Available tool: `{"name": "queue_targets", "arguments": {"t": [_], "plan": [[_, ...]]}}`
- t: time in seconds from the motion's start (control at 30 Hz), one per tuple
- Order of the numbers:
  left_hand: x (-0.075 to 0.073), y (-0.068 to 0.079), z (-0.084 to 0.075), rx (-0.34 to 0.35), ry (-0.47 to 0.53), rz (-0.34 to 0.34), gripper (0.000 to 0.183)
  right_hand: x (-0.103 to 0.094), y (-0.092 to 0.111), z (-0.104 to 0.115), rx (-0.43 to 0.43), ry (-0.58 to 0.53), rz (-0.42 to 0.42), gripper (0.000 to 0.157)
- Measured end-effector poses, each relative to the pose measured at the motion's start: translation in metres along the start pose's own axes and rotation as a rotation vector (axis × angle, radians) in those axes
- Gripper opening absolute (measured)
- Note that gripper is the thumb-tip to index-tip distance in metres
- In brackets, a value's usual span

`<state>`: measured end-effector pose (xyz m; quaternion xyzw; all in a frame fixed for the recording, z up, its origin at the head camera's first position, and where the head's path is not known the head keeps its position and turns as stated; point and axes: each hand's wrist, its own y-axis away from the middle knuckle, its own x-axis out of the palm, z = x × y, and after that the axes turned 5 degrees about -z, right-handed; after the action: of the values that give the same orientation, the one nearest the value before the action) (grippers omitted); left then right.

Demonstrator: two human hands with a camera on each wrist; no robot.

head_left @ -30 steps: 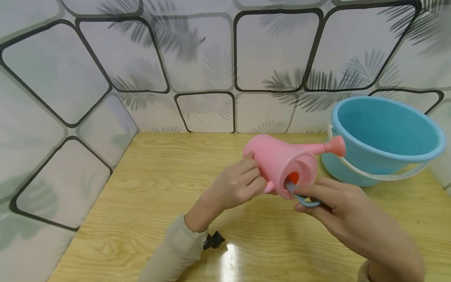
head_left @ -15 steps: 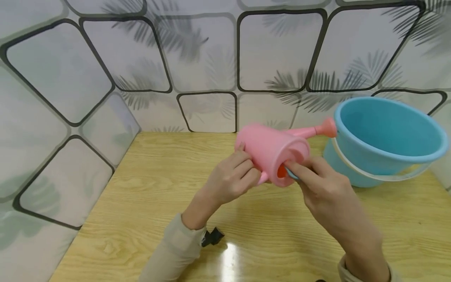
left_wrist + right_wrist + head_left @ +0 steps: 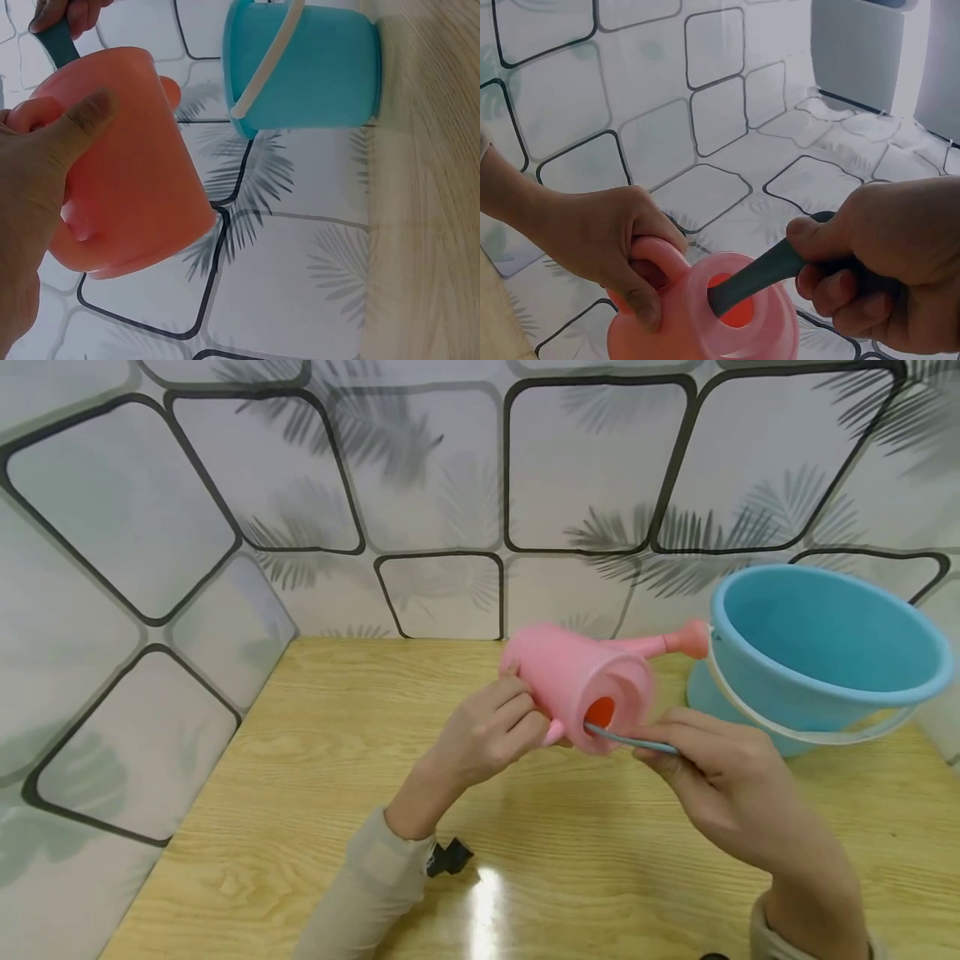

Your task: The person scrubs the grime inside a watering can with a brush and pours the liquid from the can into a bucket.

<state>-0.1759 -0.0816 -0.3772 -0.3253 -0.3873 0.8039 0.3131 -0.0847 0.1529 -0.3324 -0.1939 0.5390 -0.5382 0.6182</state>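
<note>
A pink watering can (image 3: 551, 672) is held tilted above the table, its mouth facing right and its spout pointing at the bucket. My left hand (image 3: 487, 735) grips it by the handle side; in the left wrist view the thumb lies along the can (image 3: 142, 172). My right hand (image 3: 738, 777) pinches a slim blue-grey handle (image 3: 630, 741), whose far end goes into the can's round opening. In the right wrist view my fingers curl round this handle (image 3: 757, 277). What it ends in is hidden inside the can. Orange-red shows within the opening.
A light blue bucket (image 3: 810, 714) with a white carrying handle stands at the right, by the back wall; the spout's tip overlaps its edge in the head view. A wood-grain table (image 3: 300, 777) lies below, with patterned walls (image 3: 427, 468) behind and left.
The watering can has moved slightly up and left. My right hand went in close to the opening, then drew back right, so more of the blue-grey handle shows.
</note>
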Motion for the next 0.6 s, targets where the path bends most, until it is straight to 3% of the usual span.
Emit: {"name": "queue_targets", "arguments": {"t": [0.13,0.23,0.37,0.5,0.6], "plan": [[0.003,0.001,-0.002,-0.018,-0.005,-0.023,0.034,0.001,-0.001,0.002,0.136,-0.154,-0.101,0.022],[0.004,0.000,-0.006,-0.040,-0.006,-0.042,0.036,0.010,-0.001,0.008,0.393,-0.240,-0.208,0.028],[0.006,-0.004,-0.011,-0.087,-0.039,-0.072,0.040,0.017,-0.004,0.015,0.709,-0.455,-0.416,0.031],[0.009,-0.007,-0.016,-0.135,-0.080,-0.088,0.045,0.024,-0.007,0.016,0.803,-0.657,-0.594,0.033],[0.009,-0.007,-0.017,-0.168,-0.093,-0.074,0.048,0.033,-0.007,0.018,0.792,-0.640,-0.628,0.033]]}}
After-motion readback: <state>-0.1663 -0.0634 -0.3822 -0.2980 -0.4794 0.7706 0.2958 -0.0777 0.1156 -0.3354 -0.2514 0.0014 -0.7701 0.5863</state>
